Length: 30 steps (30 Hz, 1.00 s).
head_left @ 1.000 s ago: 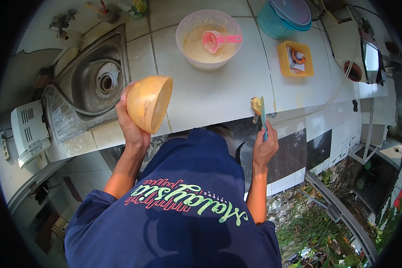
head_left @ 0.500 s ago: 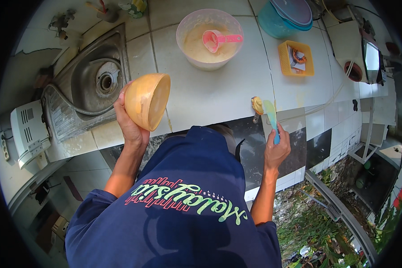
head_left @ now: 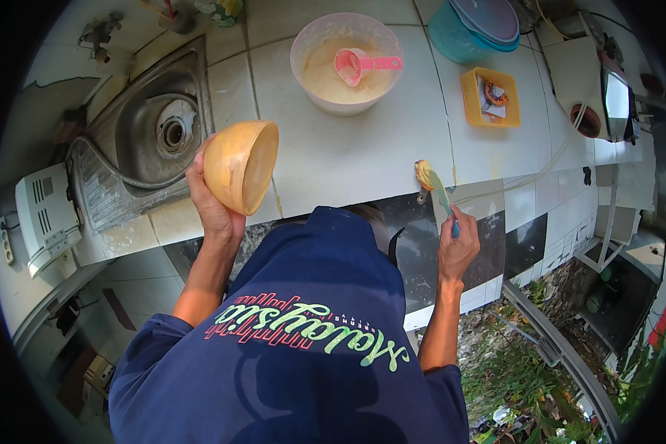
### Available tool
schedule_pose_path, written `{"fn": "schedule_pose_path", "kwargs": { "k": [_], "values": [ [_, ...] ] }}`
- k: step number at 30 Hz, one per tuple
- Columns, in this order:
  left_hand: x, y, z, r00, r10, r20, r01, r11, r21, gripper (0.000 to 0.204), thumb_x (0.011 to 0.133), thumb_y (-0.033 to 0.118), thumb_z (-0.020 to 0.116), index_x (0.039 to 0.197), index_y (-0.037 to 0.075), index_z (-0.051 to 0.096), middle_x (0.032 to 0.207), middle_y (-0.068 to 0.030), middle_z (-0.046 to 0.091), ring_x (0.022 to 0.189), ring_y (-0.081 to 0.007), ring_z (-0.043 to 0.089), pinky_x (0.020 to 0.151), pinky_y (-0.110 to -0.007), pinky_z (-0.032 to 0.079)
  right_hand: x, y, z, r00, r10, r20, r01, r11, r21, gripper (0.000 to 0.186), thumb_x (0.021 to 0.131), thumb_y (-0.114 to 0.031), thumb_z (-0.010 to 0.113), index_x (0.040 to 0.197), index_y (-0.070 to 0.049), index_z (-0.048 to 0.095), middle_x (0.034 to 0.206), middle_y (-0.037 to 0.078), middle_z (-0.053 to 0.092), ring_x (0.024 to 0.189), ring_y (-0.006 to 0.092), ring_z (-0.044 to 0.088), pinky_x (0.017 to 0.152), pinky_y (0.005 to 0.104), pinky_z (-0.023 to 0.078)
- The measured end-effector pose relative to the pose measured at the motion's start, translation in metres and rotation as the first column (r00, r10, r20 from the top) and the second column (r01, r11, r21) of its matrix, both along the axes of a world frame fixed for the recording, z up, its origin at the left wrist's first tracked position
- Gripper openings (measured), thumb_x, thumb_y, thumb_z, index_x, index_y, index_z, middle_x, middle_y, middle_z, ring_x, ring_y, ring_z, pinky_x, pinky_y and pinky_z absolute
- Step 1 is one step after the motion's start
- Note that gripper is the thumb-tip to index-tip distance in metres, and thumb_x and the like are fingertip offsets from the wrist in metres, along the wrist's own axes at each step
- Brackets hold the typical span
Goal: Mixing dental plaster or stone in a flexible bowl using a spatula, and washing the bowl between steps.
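Blue at its handle, the spreader is gripped in the right hand, right of centre, its blade pointing up and left. Half a second ago the blade was apart from the yellow paste at the edge of the counter; now it overlaps it, seemingly in contact. Left of centre, the left hand clasps a tilted yellow bowl, mouth facing right.

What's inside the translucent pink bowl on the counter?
The translucent pink bowl holds pale contents with a pink measuring cup lying on them, handle pointing right. Whatever is under the cup or below the surface is covered and can't be seen.
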<state>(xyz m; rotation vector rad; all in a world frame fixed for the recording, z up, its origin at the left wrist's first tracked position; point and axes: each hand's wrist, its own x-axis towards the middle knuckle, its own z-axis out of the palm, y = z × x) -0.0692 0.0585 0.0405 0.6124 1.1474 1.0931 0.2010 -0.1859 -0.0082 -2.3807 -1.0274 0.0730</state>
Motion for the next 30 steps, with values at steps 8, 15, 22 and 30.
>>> {"fn": "schedule_pose_path", "kwargs": {
  "k": [8, 15, 22, 30],
  "values": [
    [0.002, -0.001, 0.0, 1.0, 0.022, -0.007, -0.022, 1.0, -0.022, 0.051, 0.096, 0.044, 0.041, 0.127, 0.005, 0.05, 0.125, -0.0087, 0.055, 0.117, -0.0208, 0.052, 0.102, -0.036, 0.041, 0.0, -0.004, 0.001, 0.999, -0.012, -0.03, 0.011, 0.999, -0.04, 0.023, 0.086, 0.001, 0.057, 0.106, -0.003, 0.068, 0.088, 0.012, 0.062, 0.07, 0.022, 0.061, 0.056, 0.0312, 0.049],
    [0.002, -0.002, -0.001, 0.999, 0.035, -0.001, -0.035, 0.999, -0.022, 0.051, 0.096, 0.044, 0.042, 0.127, 0.005, 0.05, 0.125, -0.0083, 0.055, 0.118, -0.0207, 0.052, 0.102, -0.035, 0.041, 0.002, -0.01, 0.002, 1.0, 0.002, -0.024, -0.004, 0.998, -0.056, 0.024, 0.085, 0.001, 0.058, 0.106, -0.003, 0.068, 0.088, 0.012, 0.062, 0.071, 0.0221, 0.063, 0.057, 0.0318, 0.05],
    [0.003, -0.003, -0.002, 1.0, 0.023, 0.005, -0.023, 1.0, -0.021, 0.05, 0.096, 0.044, 0.042, 0.127, 0.005, 0.049, 0.124, -0.0078, 0.055, 0.116, -0.0201, 0.052, 0.101, -0.035, 0.042, 0.004, -0.01, 0.003, 1.0, -0.008, -0.03, 0.005, 0.997, -0.083, 0.025, 0.084, 0.002, 0.058, 0.106, -0.003, 0.068, 0.09, 0.012, 0.062, 0.072, 0.0238, 0.063, 0.06, 0.0328, 0.05],
    [0.003, -0.005, -0.001, 1.0, 0.029, 0.009, -0.029, 0.999, -0.023, 0.05, 0.096, 0.043, 0.041, 0.126, 0.006, 0.05, 0.123, -0.0078, 0.055, 0.116, -0.0199, 0.052, 0.1, -0.035, 0.042, 0.009, 0.003, 0.004, 0.999, 0.048, 0.014, -0.047, 0.998, -0.04, 0.025, 0.082, 0.003, 0.059, 0.105, -0.004, 0.068, 0.087, 0.011, 0.061, 0.07, 0.0242, 0.062, 0.058, 0.0334, 0.049]
  ]
}}
